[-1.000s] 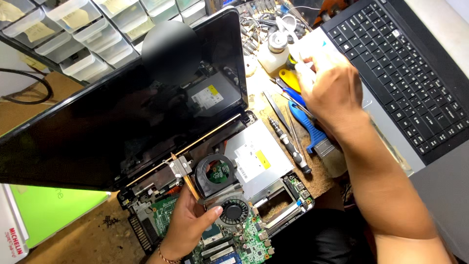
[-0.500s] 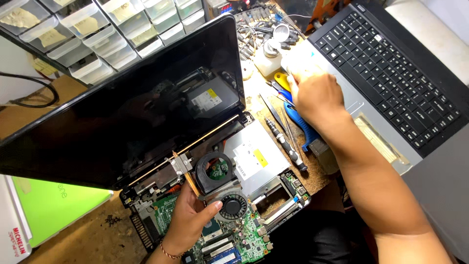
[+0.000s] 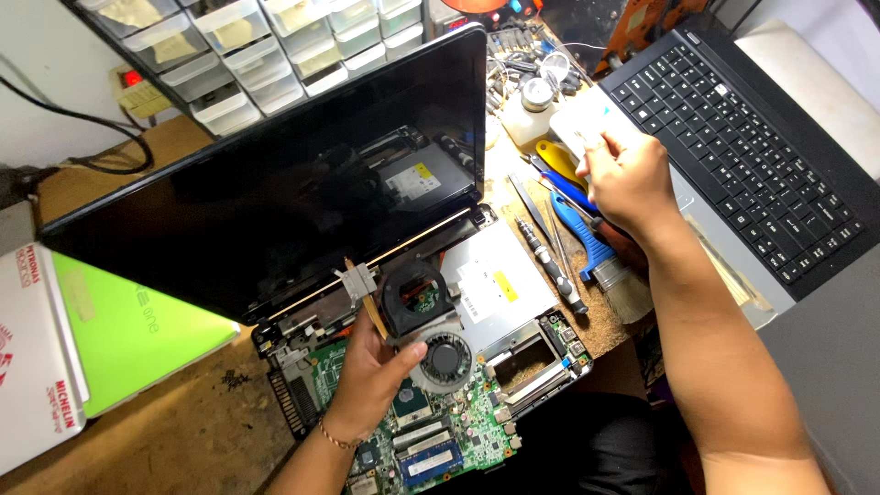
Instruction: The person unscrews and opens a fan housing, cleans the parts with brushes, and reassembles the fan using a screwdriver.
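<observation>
A dismantled laptop lies before me, its black screen (image 3: 275, 174) tilted up and the green motherboard (image 3: 458, 431) bare. My left hand (image 3: 371, 371) grips the cooling assembly (image 3: 408, 298), a black fan shroud with a copper heat pipe, lifted a little above the board. The round fan (image 3: 446, 356) sits just to its right. My right hand (image 3: 628, 179) reaches over the tools at the back right and pinches a small white packet (image 3: 582, 124) beside a white bottle (image 3: 532, 115).
A blue-handled tool (image 3: 579, 234), screwdrivers (image 3: 550, 261) and a brush (image 3: 623, 289) lie right of the laptop. A second open laptop with a black keyboard (image 3: 742, 156) fills the right. Drawer organisers (image 3: 266, 55) stand at the back. A green laptop lid (image 3: 128, 330) lies left.
My right hand has moved slightly toward the back with the white packet. My left hand stays on the cooling assembly. The camera view has shifted a little.
</observation>
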